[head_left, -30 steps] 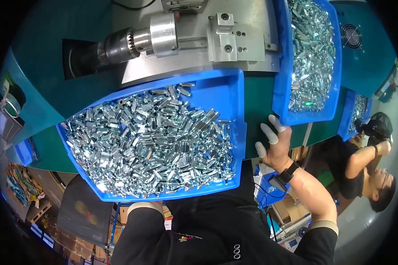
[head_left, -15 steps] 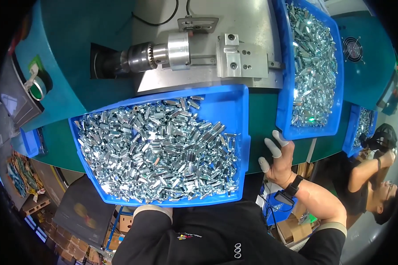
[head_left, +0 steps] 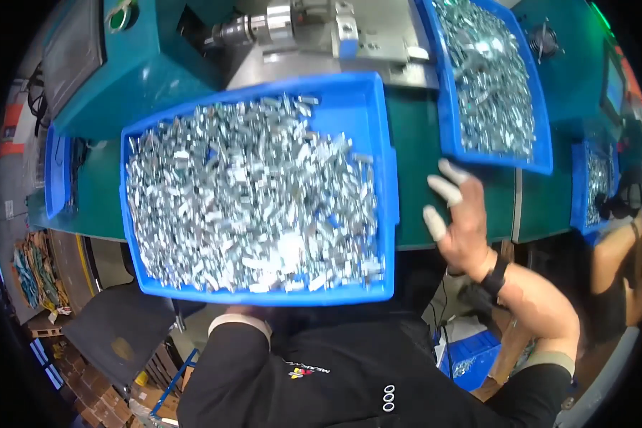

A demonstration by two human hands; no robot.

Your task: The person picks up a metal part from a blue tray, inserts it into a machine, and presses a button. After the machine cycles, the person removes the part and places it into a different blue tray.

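A large blue tray full of shiny hexagonal metal pieces lies in front of me, at the bench's near edge. My left forearm reaches up to the tray's near side; the tray hides the fingers of that hand. To the right of the tray, over the green bench, my right hand is open, with pale covers on its thumb and two fingers. Nothing is in it. Its fingertips are close to the near corner of a second blue tray, which holds similar metal pieces.
Behind the large tray stands a machine with a metal chuck and a clamp block. A further blue tray is at the right, near another person's arm. A blue bin sits below the bench. A black chair stands at lower left.
My view has tilted, so the bench, trays and machine sit higher in the picture. My right hand's fingers look a little straighter; it stays apart from the large tray.
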